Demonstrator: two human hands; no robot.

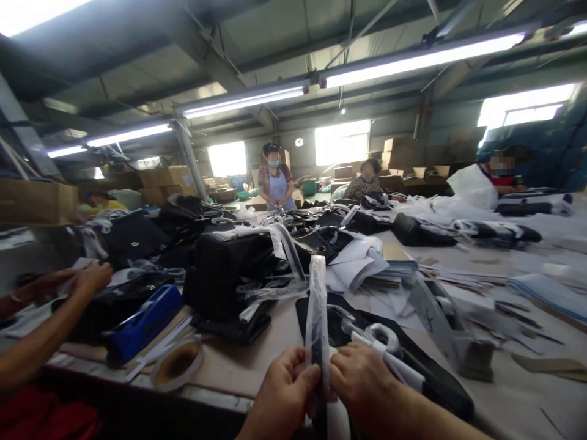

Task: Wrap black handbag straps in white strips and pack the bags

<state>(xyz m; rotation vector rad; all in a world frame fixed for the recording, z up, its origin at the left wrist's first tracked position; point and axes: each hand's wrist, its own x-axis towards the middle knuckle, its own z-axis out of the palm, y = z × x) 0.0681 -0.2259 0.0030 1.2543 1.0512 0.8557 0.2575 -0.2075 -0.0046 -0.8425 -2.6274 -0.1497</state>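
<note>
Upright in front of me stands a dark bag strap wrapped in whitish clear film [318, 299]. My left hand [290, 386] pinches its lower part, with the thumb across the front. On the other side my right hand [364, 382] has its fingers curled against the same wrapped strap. Its lower end runs out of view at the bottom. Just beyond my hands a flat black bag [426, 360] lies on the table, with a white-wrapped coil [384, 336] on top of it.
A grey tape dispenser [452, 330] stands right, a blue one [147, 324] left, near a tape roll [178, 363]. Black bags [224, 275] and white paper sheets [358, 263] pile up ahead. A co-worker's hands [89, 278] are at the left; other people sit or stand beyond.
</note>
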